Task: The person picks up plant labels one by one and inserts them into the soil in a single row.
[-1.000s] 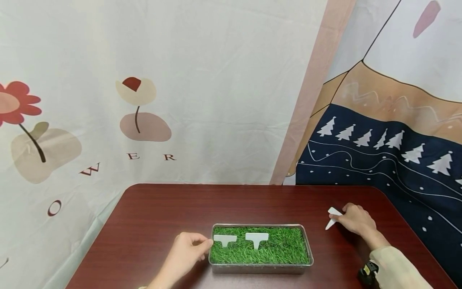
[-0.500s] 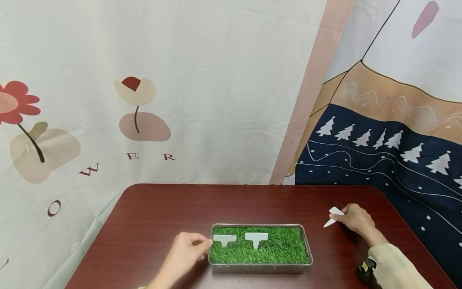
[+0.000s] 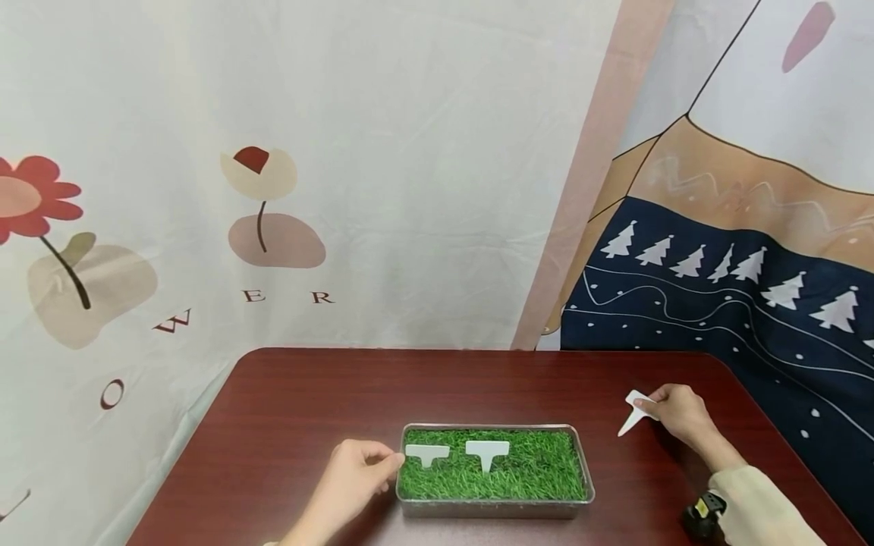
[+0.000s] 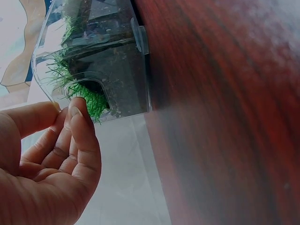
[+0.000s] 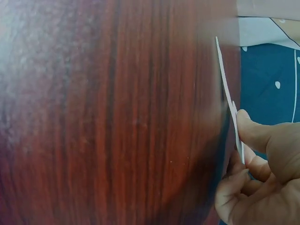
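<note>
A clear plastic box (image 3: 492,509) filled with green artificial grass (image 3: 526,478) stands on the table. Two white T-shaped plant labels stick up from the grass, a left one (image 3: 427,452) and a middle one (image 3: 488,447). At the box's left end, my left hand (image 3: 356,472) pinches the rim between thumb and fingers; the left wrist view shows this hand (image 4: 61,154) against the clear wall (image 4: 124,79). Off to the right of the box, my right hand (image 3: 683,413) grips a third white plant label (image 3: 636,412), its pointed stem aimed down-left. Seen from the right wrist, this label (image 5: 227,89) is edge-on.
The dark red wooden table (image 3: 341,379) reaches back to a pale curtain (image 3: 410,189) with printed flowers. A dark blue printed cloth (image 3: 683,303) hangs beyond the table's right side.
The label in my right hand has tipped slightly back and forth, its stem now pointing more steeply downward than half a second ago. My left hand keeps its place on the box.
</note>
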`<act>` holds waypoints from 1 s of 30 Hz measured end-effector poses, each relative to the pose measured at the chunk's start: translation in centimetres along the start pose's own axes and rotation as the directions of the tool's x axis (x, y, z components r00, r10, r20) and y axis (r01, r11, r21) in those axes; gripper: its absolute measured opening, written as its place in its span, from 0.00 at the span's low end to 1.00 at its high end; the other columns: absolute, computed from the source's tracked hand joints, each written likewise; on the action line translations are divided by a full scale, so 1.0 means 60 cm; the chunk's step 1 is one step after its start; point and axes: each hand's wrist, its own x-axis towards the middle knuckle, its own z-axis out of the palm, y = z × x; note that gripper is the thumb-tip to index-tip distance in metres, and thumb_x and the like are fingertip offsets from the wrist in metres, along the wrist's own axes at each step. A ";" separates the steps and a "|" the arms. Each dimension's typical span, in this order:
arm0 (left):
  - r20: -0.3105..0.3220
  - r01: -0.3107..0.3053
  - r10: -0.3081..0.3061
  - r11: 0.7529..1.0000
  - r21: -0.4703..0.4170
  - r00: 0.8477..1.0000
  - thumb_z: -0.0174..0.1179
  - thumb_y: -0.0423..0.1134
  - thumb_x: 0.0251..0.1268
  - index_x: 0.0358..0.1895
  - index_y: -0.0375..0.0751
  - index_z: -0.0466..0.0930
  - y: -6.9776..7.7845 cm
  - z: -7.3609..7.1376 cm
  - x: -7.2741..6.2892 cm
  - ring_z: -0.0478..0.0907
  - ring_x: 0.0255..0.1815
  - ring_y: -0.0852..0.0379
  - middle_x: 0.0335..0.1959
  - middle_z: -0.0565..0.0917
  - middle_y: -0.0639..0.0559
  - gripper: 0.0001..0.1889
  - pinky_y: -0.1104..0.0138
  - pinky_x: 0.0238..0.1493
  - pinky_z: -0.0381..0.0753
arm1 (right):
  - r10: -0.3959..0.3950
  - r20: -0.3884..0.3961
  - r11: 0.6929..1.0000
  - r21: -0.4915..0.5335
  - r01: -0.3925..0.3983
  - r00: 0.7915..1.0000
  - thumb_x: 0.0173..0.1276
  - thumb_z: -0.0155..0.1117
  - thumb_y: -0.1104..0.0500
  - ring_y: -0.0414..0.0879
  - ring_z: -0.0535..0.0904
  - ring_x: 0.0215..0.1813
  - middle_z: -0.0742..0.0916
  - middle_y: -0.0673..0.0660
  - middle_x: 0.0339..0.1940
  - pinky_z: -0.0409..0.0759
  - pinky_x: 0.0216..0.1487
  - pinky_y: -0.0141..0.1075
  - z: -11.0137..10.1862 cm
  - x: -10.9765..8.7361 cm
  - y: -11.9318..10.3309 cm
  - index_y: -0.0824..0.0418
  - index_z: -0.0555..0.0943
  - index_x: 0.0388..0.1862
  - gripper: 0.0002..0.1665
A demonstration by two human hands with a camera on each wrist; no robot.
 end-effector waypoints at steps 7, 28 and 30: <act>-0.002 0.000 0.000 1.000 0.009 1.000 0.70 0.39 0.66 0.30 0.41 0.89 0.004 -0.001 0.000 0.79 0.22 0.58 0.21 0.84 0.51 0.07 0.68 0.27 0.82 | -0.001 -0.013 0.999 0.034 0.002 1.000 0.73 0.70 0.56 0.49 0.77 0.32 0.86 0.57 0.28 0.74 0.31 0.39 -0.007 -0.004 -0.001 0.74 0.82 0.38 0.18; -0.009 -0.004 0.004 1.000 0.005 1.000 0.70 0.38 0.66 0.29 0.42 0.89 0.004 0.001 0.000 0.79 0.21 0.56 0.20 0.84 0.50 0.07 0.68 0.26 0.81 | -0.124 -0.107 0.987 0.088 0.134 0.986 0.74 0.64 0.66 0.42 0.78 0.29 0.88 0.60 0.31 0.77 0.26 0.32 -0.034 -0.027 -0.022 0.79 0.79 0.47 0.13; -0.007 -0.004 0.004 1.000 0.003 1.000 0.70 0.38 0.66 0.29 0.42 0.89 0.004 0.001 0.000 0.79 0.21 0.56 0.20 0.84 0.50 0.08 0.68 0.26 0.81 | -0.131 -0.119 0.987 0.079 0.141 0.984 0.74 0.65 0.67 0.42 0.78 0.30 0.88 0.61 0.32 0.76 0.26 0.32 -0.036 -0.029 -0.024 0.79 0.79 0.48 0.13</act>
